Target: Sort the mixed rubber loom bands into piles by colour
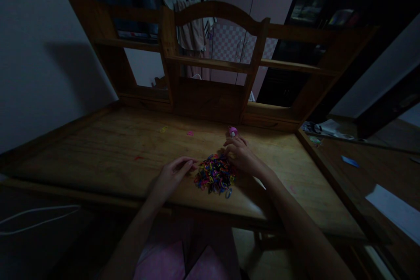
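A heap of small multicoloured elastic bands [215, 174] lies on the wooden desk in front of me. My left hand [173, 177] rests on the desktop at the heap's left side, thumb and fingers apart, with nothing visible in it. Over the heap's upper right edge, my right hand [241, 154] has its fingers loosely bent and apart. Its fingertips are dim, and nothing held shows between them. A small pink object with a white part [232, 131] sits just beyond the right hand. One bluish band [229, 193] lies at the heap's near edge.
Farther off on the desk are a yellow band [163, 129], pink bands [190, 133] and a red band [138, 157]. A wooden shelf unit [210, 66] rises along the back. To the right, another wooden surface bears white paper [395, 212] and a blue item [350, 161].
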A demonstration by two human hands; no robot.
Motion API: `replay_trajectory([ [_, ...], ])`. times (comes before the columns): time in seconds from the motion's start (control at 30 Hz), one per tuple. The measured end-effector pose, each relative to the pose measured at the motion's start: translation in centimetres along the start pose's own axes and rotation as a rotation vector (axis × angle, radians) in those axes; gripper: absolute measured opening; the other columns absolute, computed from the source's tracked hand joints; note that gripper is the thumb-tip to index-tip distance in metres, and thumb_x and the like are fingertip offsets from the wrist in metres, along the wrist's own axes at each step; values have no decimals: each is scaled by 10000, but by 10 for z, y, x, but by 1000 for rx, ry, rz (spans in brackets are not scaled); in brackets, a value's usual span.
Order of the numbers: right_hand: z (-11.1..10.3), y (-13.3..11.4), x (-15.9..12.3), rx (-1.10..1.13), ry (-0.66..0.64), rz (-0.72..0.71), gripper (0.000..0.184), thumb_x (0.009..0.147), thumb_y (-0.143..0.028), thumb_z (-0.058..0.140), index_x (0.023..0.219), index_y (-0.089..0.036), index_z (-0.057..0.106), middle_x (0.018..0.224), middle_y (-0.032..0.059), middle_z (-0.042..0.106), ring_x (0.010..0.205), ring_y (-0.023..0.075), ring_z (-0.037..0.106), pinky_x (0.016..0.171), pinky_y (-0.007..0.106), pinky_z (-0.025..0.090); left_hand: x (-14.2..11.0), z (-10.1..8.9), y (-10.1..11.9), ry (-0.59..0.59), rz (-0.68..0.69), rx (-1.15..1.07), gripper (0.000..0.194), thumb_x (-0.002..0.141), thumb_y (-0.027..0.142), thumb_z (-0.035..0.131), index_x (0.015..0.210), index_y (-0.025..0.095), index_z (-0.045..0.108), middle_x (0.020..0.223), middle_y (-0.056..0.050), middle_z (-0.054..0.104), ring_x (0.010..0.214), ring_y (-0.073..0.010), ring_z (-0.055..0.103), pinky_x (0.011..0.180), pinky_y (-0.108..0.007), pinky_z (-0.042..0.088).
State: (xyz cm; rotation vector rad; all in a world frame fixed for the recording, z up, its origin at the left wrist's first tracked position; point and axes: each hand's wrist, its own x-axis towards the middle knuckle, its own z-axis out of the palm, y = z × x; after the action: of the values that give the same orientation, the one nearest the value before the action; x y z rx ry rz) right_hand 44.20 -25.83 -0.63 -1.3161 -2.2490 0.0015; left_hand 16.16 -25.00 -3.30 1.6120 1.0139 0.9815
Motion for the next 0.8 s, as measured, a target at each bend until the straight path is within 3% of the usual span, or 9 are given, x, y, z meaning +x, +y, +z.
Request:
replay_trajectory([
  [0.17, -6, -1, -1, 5, -6, 31, 110, 817, -151, 631, 877, -239, 662, 1118, 53, 624, 1127, 240, 511, 1041, 449, 296, 1, 0, -1, -5, 0, -1, 341, 851, 462, 577, 999, 177, 693, 879, -56, 724, 849, -198, 673, 788, -287, 528],
  [0.37, -11, -3, 1, 48, 41, 69, 87, 822, -150, 626, 860, -222, 656, 956, 47, 654, 1025, 221, 568, 1020, 443, 315, 1, 0, 0, -7, 4, 2, 351, 849, 465, 574, 997, 172, 697, 886, -62, 724, 849, -198, 671, 787, -282, 521],
  [0.6, -18, -11, 2, 158, 47, 88, 86, 853, -166, 598, 873, -211, 669, 894, 39, 657, 911, 193, 598, 911, 368, 416, 0, -1, 1, -21, 5, 11, 317, 865, 435, 568, 1011, 181, 691, 888, -49, 716, 854, -188, 662, 793, -265, 507],
  [0.8, -22, -7, -1, 183, 20, 80, 95, 848, -172, 619, 857, -230, 694, 895, 40, 662, 930, 204, 591, 878, 369, 443, 0, -1, 2, -9, 1, 2, 305, 862, 434, 572, 991, 185, 692, 886, -48, 718, 849, -190, 665, 794, -267, 509],
])
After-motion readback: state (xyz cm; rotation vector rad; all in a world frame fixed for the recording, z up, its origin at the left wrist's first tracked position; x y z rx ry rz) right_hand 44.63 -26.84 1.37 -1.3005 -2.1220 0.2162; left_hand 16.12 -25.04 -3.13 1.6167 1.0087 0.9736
